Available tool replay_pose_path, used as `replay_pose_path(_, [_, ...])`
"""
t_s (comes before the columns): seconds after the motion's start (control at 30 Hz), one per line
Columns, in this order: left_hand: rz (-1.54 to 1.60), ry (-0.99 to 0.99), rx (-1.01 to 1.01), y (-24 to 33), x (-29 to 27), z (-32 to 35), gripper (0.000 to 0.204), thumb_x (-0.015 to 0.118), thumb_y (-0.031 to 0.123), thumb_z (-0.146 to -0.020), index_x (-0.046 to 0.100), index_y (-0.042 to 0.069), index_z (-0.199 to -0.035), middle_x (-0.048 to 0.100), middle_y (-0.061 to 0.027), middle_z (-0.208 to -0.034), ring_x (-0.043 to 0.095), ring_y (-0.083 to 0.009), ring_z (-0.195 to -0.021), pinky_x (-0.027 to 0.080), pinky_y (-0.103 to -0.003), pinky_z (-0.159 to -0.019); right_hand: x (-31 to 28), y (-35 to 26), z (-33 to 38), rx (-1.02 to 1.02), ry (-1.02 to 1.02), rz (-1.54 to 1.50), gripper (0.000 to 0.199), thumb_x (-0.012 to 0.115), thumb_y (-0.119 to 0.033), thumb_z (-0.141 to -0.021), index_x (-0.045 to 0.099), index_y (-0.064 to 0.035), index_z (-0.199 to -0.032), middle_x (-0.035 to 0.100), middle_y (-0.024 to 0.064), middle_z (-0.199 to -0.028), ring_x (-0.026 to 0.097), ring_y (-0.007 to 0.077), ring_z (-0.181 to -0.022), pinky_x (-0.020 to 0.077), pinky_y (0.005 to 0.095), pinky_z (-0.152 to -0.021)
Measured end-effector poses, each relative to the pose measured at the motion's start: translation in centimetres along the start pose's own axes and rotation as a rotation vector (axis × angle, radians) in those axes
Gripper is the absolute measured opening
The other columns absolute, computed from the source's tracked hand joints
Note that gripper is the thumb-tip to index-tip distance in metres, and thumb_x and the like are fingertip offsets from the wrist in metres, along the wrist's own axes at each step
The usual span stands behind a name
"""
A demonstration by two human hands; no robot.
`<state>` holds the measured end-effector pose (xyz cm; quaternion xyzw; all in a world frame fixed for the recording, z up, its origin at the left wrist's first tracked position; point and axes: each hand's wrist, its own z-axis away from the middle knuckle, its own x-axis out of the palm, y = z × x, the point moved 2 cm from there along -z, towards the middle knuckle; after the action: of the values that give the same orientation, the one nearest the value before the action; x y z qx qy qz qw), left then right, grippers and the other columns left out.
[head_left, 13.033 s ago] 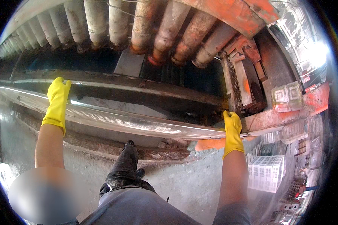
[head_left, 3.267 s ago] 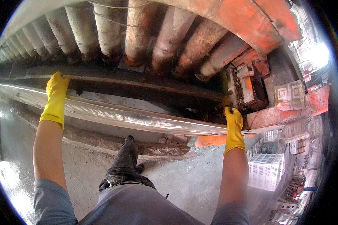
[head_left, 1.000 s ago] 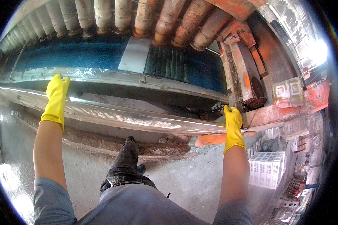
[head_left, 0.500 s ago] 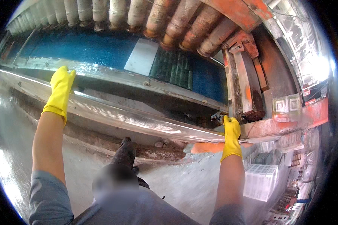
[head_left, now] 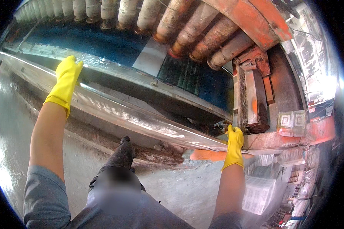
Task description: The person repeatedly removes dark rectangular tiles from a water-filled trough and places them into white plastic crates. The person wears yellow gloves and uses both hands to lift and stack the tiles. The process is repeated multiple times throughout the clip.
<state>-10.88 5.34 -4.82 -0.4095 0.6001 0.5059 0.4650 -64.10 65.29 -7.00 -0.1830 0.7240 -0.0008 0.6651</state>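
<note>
My left hand (head_left: pixel 66 81), in a yellow rubber glove, is closed over the upper edge of a long shiny metal panel (head_left: pixel 122 115) toward its left part. Near the panel's right end, my right hand (head_left: pixel 234 145), gloved the same way, is closed on that edge too. The fingertips of both hands are partly hidden. Tilted along the front of a machine, the panel stands a little apart from a metal trough rim (head_left: pixel 114 78), with a dark gap between them. Behind the rim lies dark blue liquid or a blue surface (head_left: pixel 91 44), with a pale rectangular plate (head_left: pixel 151 58).
A row of worn rollers (head_left: pixel 179 24) lines the far side. An orange-painted frame (head_left: pixel 256 24) and a square metal post (head_left: pixel 255 97) stand at the right. Clear plastic containers (head_left: pixel 291 123) sit on a ledge. A white crate (head_left: pixel 258 194) rests on the wet floor (head_left: pixel 176 189).
The view has tilted slightly, so the machine sits lower at the right. Both hands keep their places on the panel's edge, and the panel shows no clear movement against the machine.
</note>
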Motion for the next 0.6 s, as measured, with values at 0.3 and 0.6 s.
replay_pose_path(0.3, [0.014, 0.024, 0.004, 0.1, -0.2, 0.4, 0.051, 0.070, 0.047, -0.091, 0.071, 0.008, -0.124, 0.072, -0.0185, -0.126, 0.066, -0.0385, -0.119, 0.052, -0.047, -0.101, 1.0, 1.5, -1.0, 0.070, -0.065, -0.094, 0.044, 0.067, -0.049, -0.098, 0.074, -0.0057, -0.095, 0.073, 0.0096, -0.082, 0.066, 0.0246, -0.072, 0.0512, 0.0402, -0.061])
replay_pose_path(0.6, [0.022, 0.030, 0.005, 0.0, -0.3, 0.5, 0.050, 0.071, 0.046, -0.090, 0.071, 0.009, -0.124, 0.072, -0.0178, -0.126, 0.067, -0.0380, -0.119, 0.052, -0.047, -0.101, 0.9, 1.1, -0.8, 0.115, -0.113, -0.059, 0.052, 0.065, -0.057, -0.094, 0.078, -0.0077, -0.106, 0.078, 0.0187, -0.102, 0.074, 0.0384, -0.099, 0.0544, 0.0475, -0.086])
